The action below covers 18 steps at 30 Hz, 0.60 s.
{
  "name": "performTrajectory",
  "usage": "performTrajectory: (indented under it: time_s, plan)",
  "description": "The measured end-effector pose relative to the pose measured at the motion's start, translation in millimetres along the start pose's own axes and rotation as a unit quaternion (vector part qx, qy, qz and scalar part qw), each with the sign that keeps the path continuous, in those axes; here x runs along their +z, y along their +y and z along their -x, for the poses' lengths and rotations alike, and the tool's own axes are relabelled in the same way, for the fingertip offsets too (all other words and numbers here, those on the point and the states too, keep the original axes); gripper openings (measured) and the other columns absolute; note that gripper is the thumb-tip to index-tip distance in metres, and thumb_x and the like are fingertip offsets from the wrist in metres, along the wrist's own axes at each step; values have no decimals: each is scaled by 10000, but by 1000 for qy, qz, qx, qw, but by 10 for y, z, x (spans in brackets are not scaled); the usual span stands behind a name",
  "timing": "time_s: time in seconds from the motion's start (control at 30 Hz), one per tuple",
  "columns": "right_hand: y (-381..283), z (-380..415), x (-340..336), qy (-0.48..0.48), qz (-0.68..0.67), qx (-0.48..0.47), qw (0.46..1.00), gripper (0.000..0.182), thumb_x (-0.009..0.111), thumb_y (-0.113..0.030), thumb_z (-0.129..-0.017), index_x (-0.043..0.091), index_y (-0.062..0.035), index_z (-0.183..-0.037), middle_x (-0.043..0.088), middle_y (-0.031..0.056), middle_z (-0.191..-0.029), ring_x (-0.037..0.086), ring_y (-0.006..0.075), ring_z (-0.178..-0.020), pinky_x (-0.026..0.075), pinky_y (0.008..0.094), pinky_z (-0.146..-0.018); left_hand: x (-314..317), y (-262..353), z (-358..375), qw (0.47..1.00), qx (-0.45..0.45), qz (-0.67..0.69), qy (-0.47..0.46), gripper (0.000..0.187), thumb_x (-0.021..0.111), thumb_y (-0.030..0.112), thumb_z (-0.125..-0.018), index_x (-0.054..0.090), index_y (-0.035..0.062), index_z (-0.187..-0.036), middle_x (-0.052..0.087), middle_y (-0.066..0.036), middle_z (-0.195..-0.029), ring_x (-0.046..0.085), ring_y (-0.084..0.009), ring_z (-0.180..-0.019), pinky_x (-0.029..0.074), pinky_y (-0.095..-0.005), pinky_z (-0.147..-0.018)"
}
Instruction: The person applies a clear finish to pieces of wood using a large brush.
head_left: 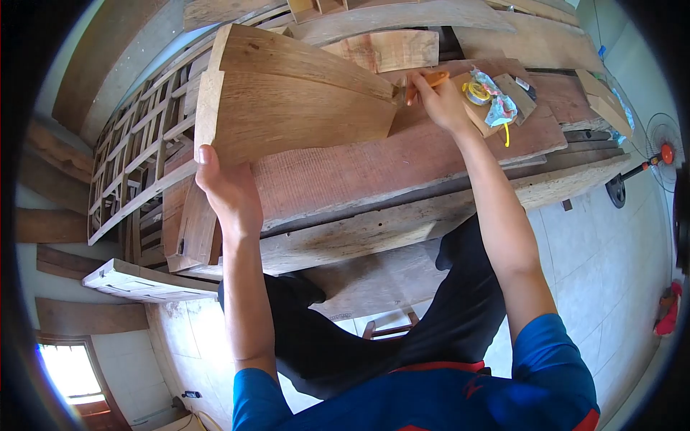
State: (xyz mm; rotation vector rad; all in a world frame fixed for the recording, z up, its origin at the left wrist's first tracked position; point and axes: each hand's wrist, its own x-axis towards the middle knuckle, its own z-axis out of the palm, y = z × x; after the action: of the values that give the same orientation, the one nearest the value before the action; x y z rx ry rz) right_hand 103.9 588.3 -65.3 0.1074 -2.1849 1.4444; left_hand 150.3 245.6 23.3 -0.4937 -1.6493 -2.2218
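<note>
My left hand (228, 188) grips the near left corner of a wooden board (309, 108), with the thumb on its edge. The board is wide at the left and narrows to the right, and a step runs along its face. In my right hand (440, 102) is a paintbrush (425, 80) with an orange handle. Its bristle end is at the narrow right end of the board; whether it touches cannot be made out. Beneath lies a reddish rough plank (345, 176).
Right of my right hand, a yellow tape roll (476, 92) and a crumpled blue packet (501, 111) lie on a small board. A slatted wooden frame (136, 154) stands left. A fan (660, 152) is at far right. More planks (539, 47) are stacked behind.
</note>
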Motion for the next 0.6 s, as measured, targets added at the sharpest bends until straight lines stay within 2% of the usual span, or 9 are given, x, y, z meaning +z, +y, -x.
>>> performTrajectory:
  time_s: [0.07,0.1,0.2,0.23,0.3,0.4,0.5,0.6]
  plan:
    - [60,1,5,-10,75,18,997,349,490,-306,-1013,642,-43,-841,640,28,-660,553,89,-579,428,248,-564,42,27,43,1000,-13,0,-2,834,497,633,-898,365,23,-1451,424,-145,-1435,355,-255,-1359,237,-448,-1129]
    - [-15,8,2,-13,21,25,999,353,489,-311,-1017,638,-44,-841,632,28,-655,553,90,-576,429,250,-562,66,43,66,1000,-19,0,-3,876,536,638,-876,355,10,-1459,418,-151,-1449,353,-262,-1371,230,-449,-1137]
    - [-468,33,-48,-26,-118,35,992,359,486,-322,-1026,629,-48,-844,607,24,-638,551,94,-568,431,253,-549,77,48,122,999,-33,3,4,847,527,622,-889,373,7,-1450,429,-147,-1442,369,-258,-1362,240,-444,-1132]
    - [-587,32,-69,-32,-148,31,988,356,483,-324,-1028,626,-52,-847,597,21,-632,550,95,-567,429,251,-541,30,-4,96,1000,-2,-1,15,765,462,611,-936,386,44,-1444,438,-129,-1423,363,-245,-1354,260,-440,-1120]
    - [-889,71,-103,-53,-202,15,978,331,473,-309,-1033,610,-50,-879,569,30,-630,560,105,-601,404,238,-495,39,-2,110,1000,0,7,9,766,470,608,-932,386,45,-1445,439,-128,-1425,363,-247,-1355,257,-437,-1123]
    - [-1258,164,-102,-100,-308,-81,943,341,453,-305,-1041,623,-27,-939,598,51,-703,620,137,-695,434,226,-494,-7,-56,97,1000,-10,23,5,782,484,620,-916,389,52,-1445,438,-124,-1430,357,-247,-1360,245,-436,-1131]
    - [-1603,303,-86,-143,-338,-145,919,348,457,-291,-1040,639,5,-1057,664,118,-883,675,193,-835,514,248,-541,-14,-63,114,1000,-18,17,17,799,500,632,-897,393,59,-1444,441,-113,-1426,359,-242,-1357,245,-436,-1129]
    - [-1807,404,-49,-150,-300,-239,911,372,477,-289,-1033,635,20,-1167,675,162,-1077,694,225,-911,566,277,-592,-82,-97,110,999,-31,36,-10,809,510,638,-884,396,63,-1441,442,-108,-1423,356,-240,-1358,245,-433,-1125]
